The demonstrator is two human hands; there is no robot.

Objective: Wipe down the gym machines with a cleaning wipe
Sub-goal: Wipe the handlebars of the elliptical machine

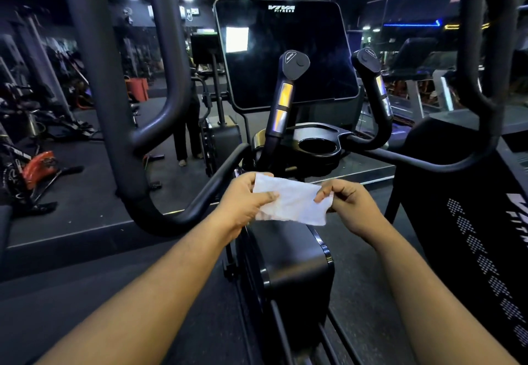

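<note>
**gymrat_q:** So how far into the wipe-down is this? Looks like nothing's getting cleaned right now.

**wipeguy:** Yeah, I'd call it the prep bit. The cleaning wipe [291,200] is held up in the air between both hands, in front of the machine and above its black shroud [297,259], not touching any surface. The left hand [245,204] pinches its left edge, thumb on the near face and fingers tucked behind. The right hand [347,203] pinches the right edge with thumb and curled fingertips. It's pulled fairly flat, so my guess is it's being opened out or refolded.

**gymrat_q:** Any sign of what's already done?

**wipeguy:** Can't tell. The console screen [285,53] is dark with a hazy look, but that could be glare. No wet streaks I'd swear to. I'd treat the whole machine as still to do: screen, the two short grips [284,99] with metal pads, the cup holder [318,147], the long curved handlebars [160,84].

**gymrat_q:** Room to move?

**wipeguy:** Decent straight ahead. The grips and cup holder sit just beyond the hands with open air between. It's tighter at the sides: the big left handlebar loops close by the left forearm, and another machine's panel [468,222] stands just to the right. The screen edge sits behind the grips, so reaching it means threading between them.
</note>
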